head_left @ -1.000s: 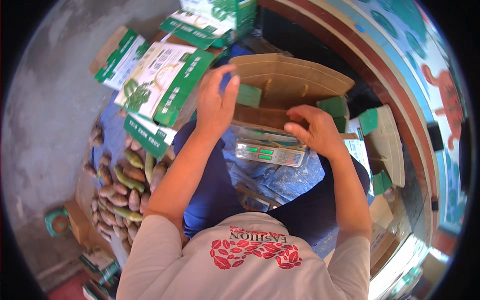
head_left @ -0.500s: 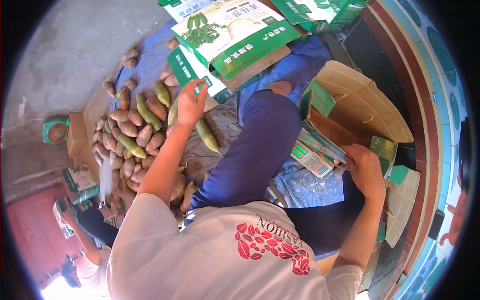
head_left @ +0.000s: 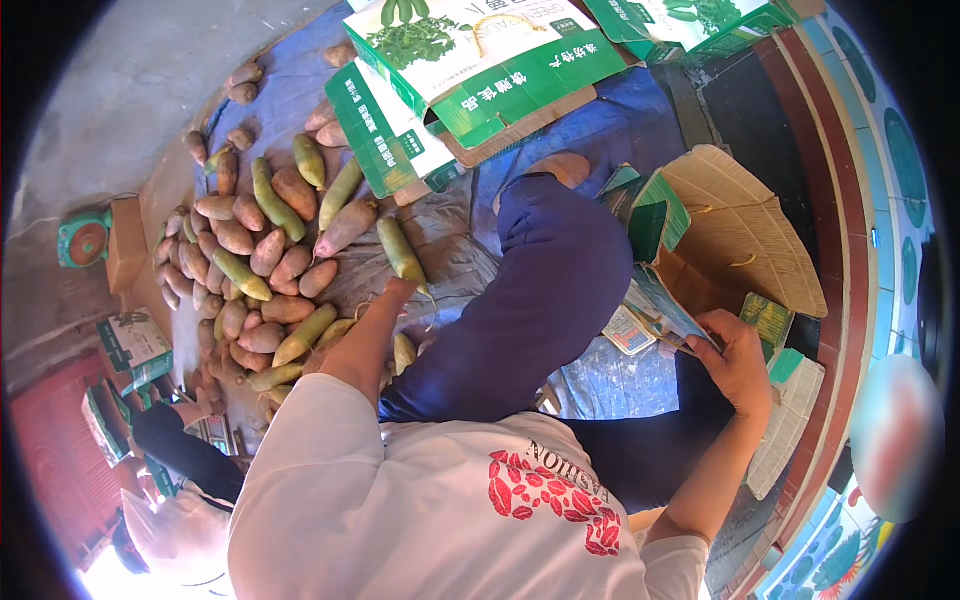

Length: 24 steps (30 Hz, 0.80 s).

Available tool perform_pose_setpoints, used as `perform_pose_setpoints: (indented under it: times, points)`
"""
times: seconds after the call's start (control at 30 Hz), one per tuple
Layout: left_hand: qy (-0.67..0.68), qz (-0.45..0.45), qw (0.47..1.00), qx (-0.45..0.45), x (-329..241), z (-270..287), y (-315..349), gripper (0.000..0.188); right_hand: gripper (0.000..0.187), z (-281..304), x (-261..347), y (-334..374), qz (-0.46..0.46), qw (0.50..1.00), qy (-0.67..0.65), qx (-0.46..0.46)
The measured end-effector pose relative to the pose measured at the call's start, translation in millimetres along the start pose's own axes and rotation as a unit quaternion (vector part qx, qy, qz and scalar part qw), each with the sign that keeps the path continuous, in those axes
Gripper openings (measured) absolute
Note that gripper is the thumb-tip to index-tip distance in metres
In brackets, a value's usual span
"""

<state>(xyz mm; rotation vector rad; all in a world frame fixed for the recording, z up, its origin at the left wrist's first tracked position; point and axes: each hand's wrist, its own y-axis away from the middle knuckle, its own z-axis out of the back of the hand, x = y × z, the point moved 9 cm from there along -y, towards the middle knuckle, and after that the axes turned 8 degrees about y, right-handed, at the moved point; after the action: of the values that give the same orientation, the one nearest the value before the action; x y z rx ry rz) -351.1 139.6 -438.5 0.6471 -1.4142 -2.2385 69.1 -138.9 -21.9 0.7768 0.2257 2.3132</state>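
My left hand point(head_left: 398, 291) is low over the dark sheet, at the thin tail end of a long green radish point(head_left: 399, 247). Its fingers are mostly hidden, so I cannot see whether they touch anything. A large pinkish sweet potato point(head_left: 347, 227) rests to the left of that radish, at the edge of a pile of sweet potatoes point(head_left: 235, 237) and green radishes. On the right, my right hand point(head_left: 738, 362) grips the near rim of an open cardboard box point(head_left: 690, 280), thumb against the wall. The box's brown flap stands spread out on its far side.
A scale with a keypad point(head_left: 630, 331) sits beside the box, partly covered. Green and white cartons point(head_left: 530, 75) lie at the back on a blue tarp point(head_left: 640, 115). My bent knee point(head_left: 560, 240) is between the pile and the box. Another person point(head_left: 180, 520) sits at lower left.
My left hand has come down and nearer from above the radishes, uncovering the pinkish sweet potato. My right hand stays on the box rim. The view has shifted slightly.
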Motion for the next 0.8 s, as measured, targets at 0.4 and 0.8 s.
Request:
perform_pose_setpoints:
  times: [0.4,0.8]
  points:
    - [0.296,0.136,0.941,0.097,45,-76,-40,0.019,0.013,-2,5,-8,-0.013,0.999,-0.025,0.019]
    - [0.006,-0.292,0.956,0.008,-80,35,62,0.020,0.020,3,-5,2,-0.002,1.000,0.017,-0.024]
